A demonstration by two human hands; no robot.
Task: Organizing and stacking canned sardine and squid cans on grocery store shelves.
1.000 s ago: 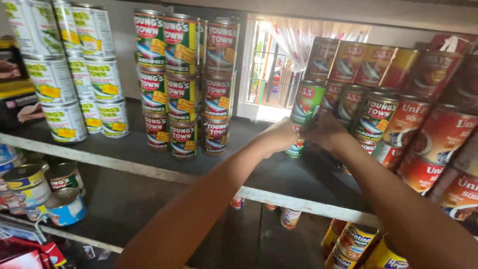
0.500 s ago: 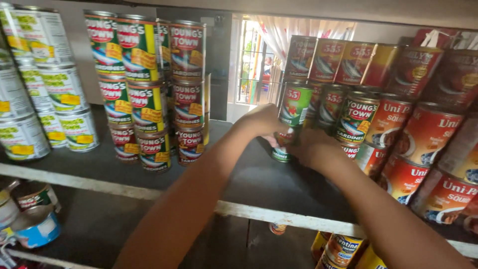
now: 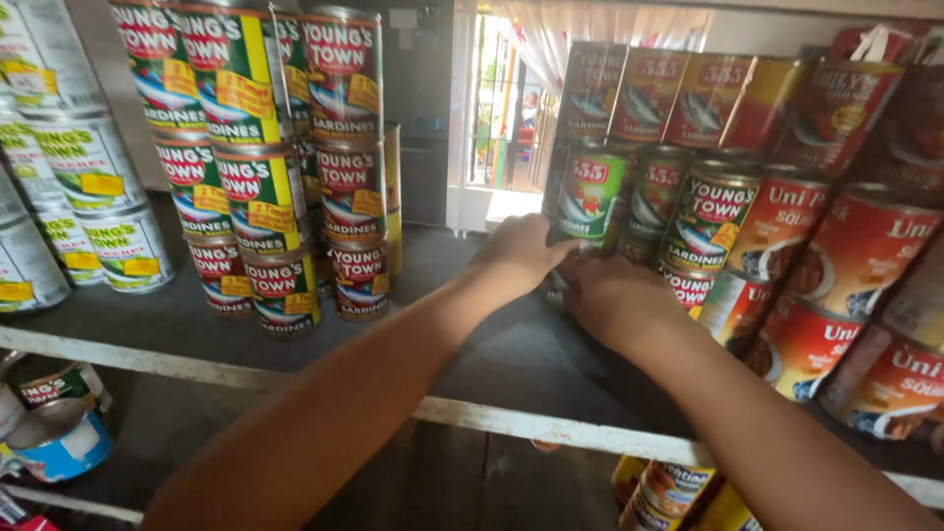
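The green-labelled can (image 3: 590, 197) at the fingertips of the left hand (image 3: 516, 258) looks like metal wrapped in glossy printed paper, and the red-labelled cans (image 3: 836, 256) at three o'clock share that shiny wrap, catching light along their curves. The stacked red-and-green cans (image 3: 265, 197) at ten o'clock show dull silvery metal rims between glossy labels. The shelf board (image 3: 472, 344) is dark, matt and smooth, while its front rail (image 3: 492, 418) is wood under chipped, rough whitish paint.

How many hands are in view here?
2. The left hand touches the base of the green-labelled can; the right hand is beside it, lower, against the stacked cans.
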